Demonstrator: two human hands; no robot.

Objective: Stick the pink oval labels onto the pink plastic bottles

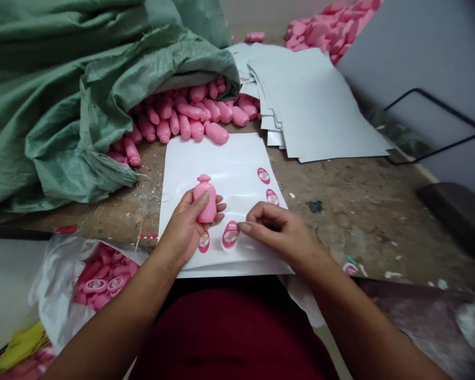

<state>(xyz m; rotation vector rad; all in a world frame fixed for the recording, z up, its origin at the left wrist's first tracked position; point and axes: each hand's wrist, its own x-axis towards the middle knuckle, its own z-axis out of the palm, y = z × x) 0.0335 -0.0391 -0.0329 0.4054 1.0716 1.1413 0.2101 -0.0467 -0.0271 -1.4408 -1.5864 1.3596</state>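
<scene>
My left hand (182,227) is closed around a small pink bottle (206,206), its thumb across the front and the narrow neck pointing away from me. The bottle side facing me is plain. Thumb and forefinger of my right hand (285,229) pinch the edge of an oval pink sticker (230,236) just over the white sticker sheet (214,169). Another oval sticker lies partly hidden below my left hand, and two more sit along the sheet's right side.
Pink bottles (190,111) spill from a green woven sack (83,95) at the back left. White sheets (312,105) are stacked at the back right, beside a black wire frame (451,111). A white bag (55,285) at lower left holds labelled bottles. Scraps dot the worn table (332,211).
</scene>
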